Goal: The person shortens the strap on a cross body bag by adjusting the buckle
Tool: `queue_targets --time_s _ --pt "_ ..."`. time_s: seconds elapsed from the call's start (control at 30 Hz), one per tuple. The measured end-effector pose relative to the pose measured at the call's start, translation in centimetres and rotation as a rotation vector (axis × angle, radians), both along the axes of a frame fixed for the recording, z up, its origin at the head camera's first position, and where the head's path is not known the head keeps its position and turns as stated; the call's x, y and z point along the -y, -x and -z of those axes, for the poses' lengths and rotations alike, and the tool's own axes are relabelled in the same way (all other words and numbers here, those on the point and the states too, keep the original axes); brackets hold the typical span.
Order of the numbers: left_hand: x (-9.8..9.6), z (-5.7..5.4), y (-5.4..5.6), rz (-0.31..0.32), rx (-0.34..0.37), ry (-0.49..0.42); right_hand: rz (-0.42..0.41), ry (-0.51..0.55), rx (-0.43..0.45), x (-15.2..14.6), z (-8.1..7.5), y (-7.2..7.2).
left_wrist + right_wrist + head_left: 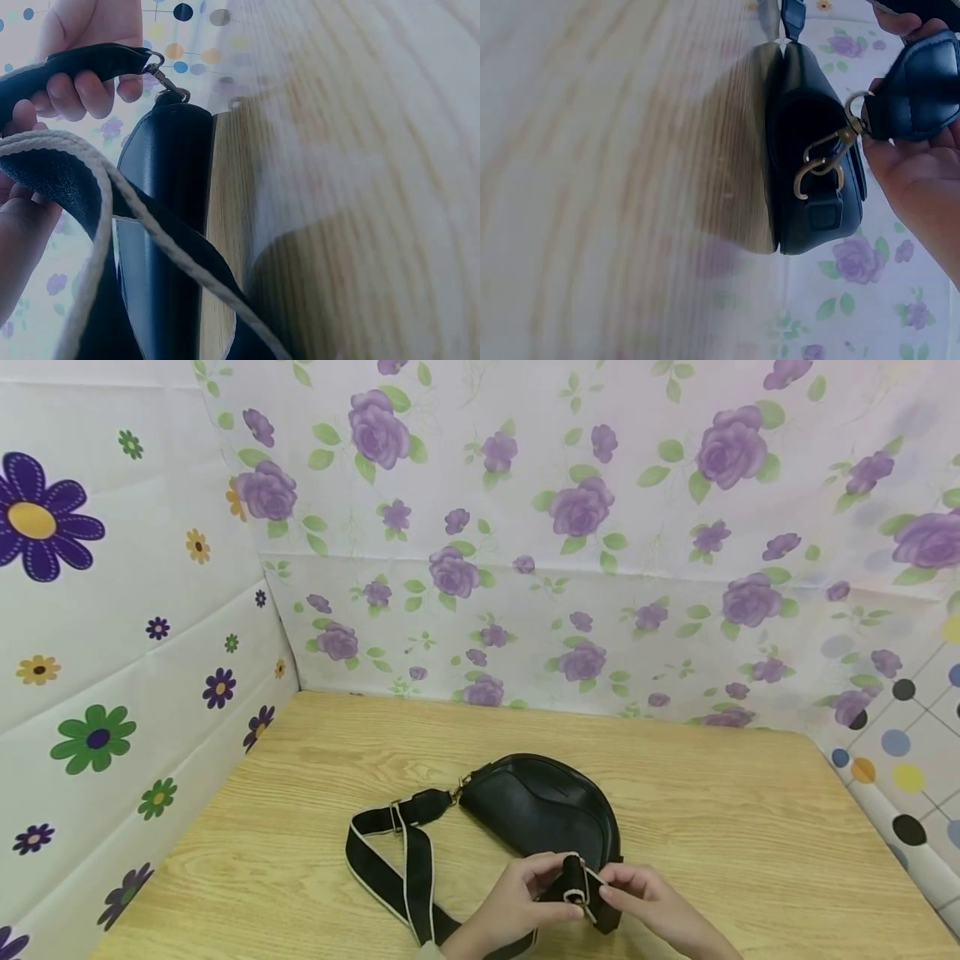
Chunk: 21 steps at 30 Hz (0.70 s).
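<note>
A black half-moon shoulder bag (536,806) lies on the table, its curved side away from me. Its black webbing strap (367,853) has pale edges and loops out to the left and back under my left hand. My left hand (513,897) pinches a folded part of the strap at a metal slider buckle (587,887), over the bag's near right end. Close beside it, my right hand (660,906) grips the strap's leather end tab (919,90). A gold swivel clip (846,137) joins that tab to a ring on the bag, as the right wrist view shows.
The wood-grain table (750,827) extends on both sides of the bag. Flower-printed sheeting (525,568) stands along the back, with another printed sheet (150,610) on the left and a dotted one (907,743) on the right. A second clip (459,791) holds the strap's far end.
</note>
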State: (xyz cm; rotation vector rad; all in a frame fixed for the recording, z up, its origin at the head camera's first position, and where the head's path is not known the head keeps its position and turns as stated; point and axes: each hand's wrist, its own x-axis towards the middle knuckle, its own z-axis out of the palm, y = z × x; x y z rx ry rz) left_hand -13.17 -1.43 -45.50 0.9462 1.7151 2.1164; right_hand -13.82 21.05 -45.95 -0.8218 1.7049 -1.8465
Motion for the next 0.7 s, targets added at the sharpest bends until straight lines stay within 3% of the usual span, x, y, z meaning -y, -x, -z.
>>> queue_targets --time_s 0.4,0.7 --pt "-0.4 0.6 0.2 0.02 -0.017 -0.009 -0.03 0.07 -0.03 0.6 -0.2 -0.1" --pt "-1.1 0.8 0.2 -0.019 -0.138 -0.027 -0.028 0.144 -0.016 0.8 0.2 0.2"
